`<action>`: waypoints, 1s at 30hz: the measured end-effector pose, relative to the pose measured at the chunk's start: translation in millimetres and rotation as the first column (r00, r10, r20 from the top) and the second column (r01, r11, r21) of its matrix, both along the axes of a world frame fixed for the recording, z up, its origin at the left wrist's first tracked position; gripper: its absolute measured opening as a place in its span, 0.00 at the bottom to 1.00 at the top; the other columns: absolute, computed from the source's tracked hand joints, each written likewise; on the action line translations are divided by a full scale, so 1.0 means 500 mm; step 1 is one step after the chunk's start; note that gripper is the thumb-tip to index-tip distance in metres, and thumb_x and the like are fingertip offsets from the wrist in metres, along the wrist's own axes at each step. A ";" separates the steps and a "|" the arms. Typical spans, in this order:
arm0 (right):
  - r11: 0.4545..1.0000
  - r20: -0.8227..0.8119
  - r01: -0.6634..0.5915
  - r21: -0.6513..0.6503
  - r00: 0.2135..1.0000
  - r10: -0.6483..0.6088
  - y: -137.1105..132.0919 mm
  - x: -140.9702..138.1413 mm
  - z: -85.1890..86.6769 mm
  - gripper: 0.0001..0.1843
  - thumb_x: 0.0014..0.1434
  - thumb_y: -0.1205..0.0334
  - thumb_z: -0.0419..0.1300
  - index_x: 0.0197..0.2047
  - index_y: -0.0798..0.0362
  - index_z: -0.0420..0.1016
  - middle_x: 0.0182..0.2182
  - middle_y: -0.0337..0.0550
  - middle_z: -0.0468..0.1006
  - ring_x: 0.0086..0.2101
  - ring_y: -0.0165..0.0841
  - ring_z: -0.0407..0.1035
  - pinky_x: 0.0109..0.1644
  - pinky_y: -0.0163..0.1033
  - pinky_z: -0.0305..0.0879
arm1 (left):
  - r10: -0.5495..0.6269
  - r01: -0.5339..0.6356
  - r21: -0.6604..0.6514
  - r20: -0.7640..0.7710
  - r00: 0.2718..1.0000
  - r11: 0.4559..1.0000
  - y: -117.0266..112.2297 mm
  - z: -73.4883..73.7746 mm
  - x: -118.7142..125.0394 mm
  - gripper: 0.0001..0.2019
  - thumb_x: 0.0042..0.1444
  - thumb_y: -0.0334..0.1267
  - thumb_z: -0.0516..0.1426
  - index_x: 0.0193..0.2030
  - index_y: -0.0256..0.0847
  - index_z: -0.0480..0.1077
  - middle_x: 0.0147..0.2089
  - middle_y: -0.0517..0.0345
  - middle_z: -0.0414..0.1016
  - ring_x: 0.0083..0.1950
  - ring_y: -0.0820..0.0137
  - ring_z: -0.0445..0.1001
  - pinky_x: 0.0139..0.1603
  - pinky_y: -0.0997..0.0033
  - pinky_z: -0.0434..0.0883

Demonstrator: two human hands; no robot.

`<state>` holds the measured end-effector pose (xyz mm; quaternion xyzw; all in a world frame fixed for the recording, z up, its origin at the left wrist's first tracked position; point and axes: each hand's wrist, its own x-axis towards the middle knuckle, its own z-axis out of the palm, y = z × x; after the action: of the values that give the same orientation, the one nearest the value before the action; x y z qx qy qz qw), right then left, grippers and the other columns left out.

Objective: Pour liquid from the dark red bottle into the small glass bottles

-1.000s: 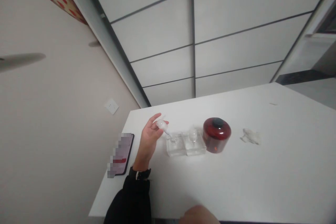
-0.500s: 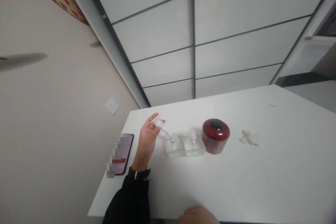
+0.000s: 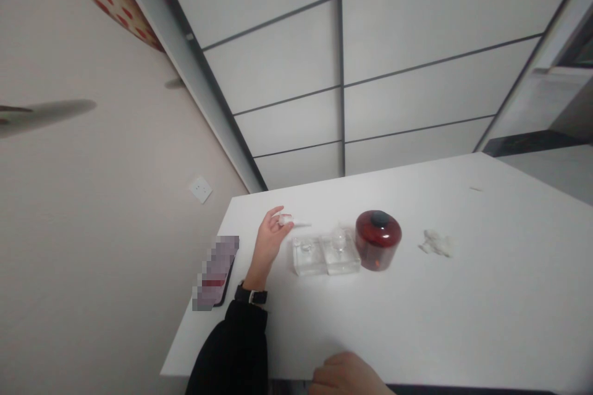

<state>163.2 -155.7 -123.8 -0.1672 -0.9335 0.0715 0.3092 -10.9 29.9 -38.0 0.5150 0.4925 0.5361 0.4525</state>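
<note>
Left hand: I have the left hand [image 3: 267, 244] raised just above the surface [image 3: 417, 321], well to the left of my landmark, the dark red lidded jar [image 3: 377, 241], with a black watch [image 3: 251, 295] on its wrist and a black sleeve [image 3: 229, 345] behind it.
Left fingers: From here the left fingers [image 3: 275, 213] look curled inward, pinching the top of a small glass dropper [image 3: 285, 219] against the thumb.
Dropper: It sits at those fingertips, left of the jar and just beyond the nearer bottle. Its thin stem is only a faint blur from my end.
Right hand: The right hand [image 3: 345, 376] lies at the near edge of the surface, below and left of the jar, cut off by the frame.
Right fingers: The right fingers [image 3: 333, 363] look loosely curved, but I cannot tell whether they are pressed together or hold anything.
Bottles: Two square glass bottles [image 3: 306, 256] [image 3: 340, 253] stand side by side, touching each other, immediately left of the jar.
Phone: A phone [image 3: 215, 271] with a blurred screen lies far left of the jar, beside the left hand.
Tissue: A crumpled white tissue [image 3: 435, 244] lies to the right of the jar, a little apart from it.
Socket: A white wall socket [image 3: 200, 189] sits on the wall, up and left of the jar.
</note>
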 end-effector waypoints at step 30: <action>0.991 -0.092 0.060 0.119 0.995 -0.050 0.023 0.019 0.070 0.22 0.75 0.53 0.55 0.28 0.49 0.65 0.17 0.31 0.70 0.19 0.29 0.58 0.22 0.42 0.40 | 0.019 0.053 0.144 -0.458 0.889 0.988 -0.013 0.028 0.011 0.20 0.68 0.54 0.55 0.52 0.42 0.78 0.57 0.46 0.82 0.63 0.56 0.75 0.70 0.51 0.63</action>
<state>172.7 -144.0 -88.6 -0.1703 -0.9165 0.0131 0.3618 -5.2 23.3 -24.1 0.6642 0.5384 0.4315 0.2877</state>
